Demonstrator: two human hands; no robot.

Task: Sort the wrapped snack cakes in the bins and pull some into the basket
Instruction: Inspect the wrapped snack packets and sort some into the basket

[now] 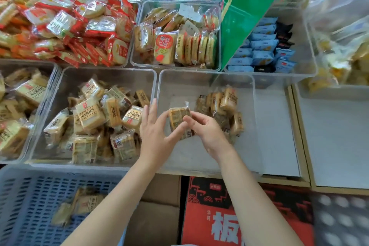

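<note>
Both hands meet on one wrapped snack cake (178,119) over the near-right clear bin (205,78). My right hand (205,133) pinches its right side with curled fingers. My left hand (157,132) holds its left edge between thumb and fingers, the other fingers straight. A few more wrapped cakes (223,106) stand in a row at the back right of that bin. The clear bin to the left (107,74) holds a loose pile of several cakes (95,118). A blue slatted basket (30,201) at the lower left holds a few cakes (79,203).
Another bin of similar cakes (18,106) sits at the far left. Behind are bins of red-wrapped snacks (79,26), round cakes (179,44) and blue packets (261,50), with a green board (243,10). Cardboard boxes (225,215) lie below the shelf edge.
</note>
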